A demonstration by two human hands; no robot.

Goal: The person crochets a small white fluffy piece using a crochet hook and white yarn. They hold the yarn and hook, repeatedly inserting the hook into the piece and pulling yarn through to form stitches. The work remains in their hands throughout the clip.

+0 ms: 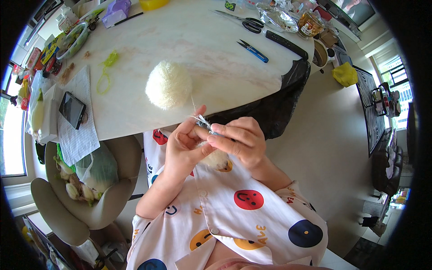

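A ball of fuzzy cream yarn [168,85] rests on the pale marbled table, and one strand [193,101] runs from it to my hands. My left hand [187,143] pinches a small fuzzy cream crocheted piece [216,159], which hangs below the fingers against the shirt. Between the thumb and fingers of my right hand [241,140] is a slim tool with a blue-grey handle [217,134], which looks like a crochet hook. Its metal tip meets the yarn by my left index finger. My fingers cover most of the stitches.
Blue thread snips [253,51], black-handled scissors [253,24] and a black remote control [286,44] lie at the table's right. Black plastic sheeting [270,108] drapes over its edge. Leftward are yellow-green yarn [110,60] and a smartphone [72,108] on a paper towel [81,143]. A chair [125,168] holds bags.
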